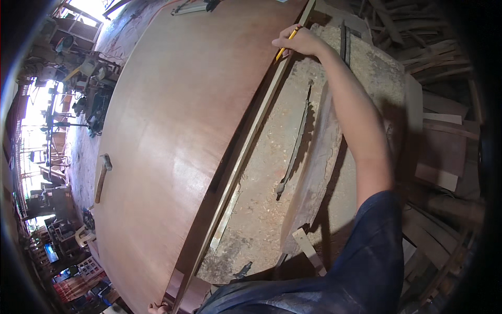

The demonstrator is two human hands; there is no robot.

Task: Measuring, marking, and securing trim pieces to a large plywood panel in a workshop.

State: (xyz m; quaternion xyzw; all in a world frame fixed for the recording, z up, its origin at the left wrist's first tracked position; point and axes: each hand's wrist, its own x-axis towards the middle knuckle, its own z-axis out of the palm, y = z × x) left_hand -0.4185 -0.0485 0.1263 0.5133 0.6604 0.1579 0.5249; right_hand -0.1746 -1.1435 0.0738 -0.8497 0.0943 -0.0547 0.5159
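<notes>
A yellow pencil [285, 47] is held in my right hand [298, 42] at the top, beside the edge of a large brown plywood sheet [157, 120]. A long pale wooden strip [246, 154] runs diagonally along that edge, passing beneath my right hand. At the bottom, my left hand [157, 307] shows only its curled fingers at the sheet's edge near the strip's lower end; what they grip is unclear.
A hammer [102, 178] lies on the sheet's left side. The dusty bench [261, 225] carries a long metal bar [295, 146] and rough timber [308, 188]. Stacked boards [442, 146] stand at the right; cluttered tools and machinery [89, 99] fill the left background.
</notes>
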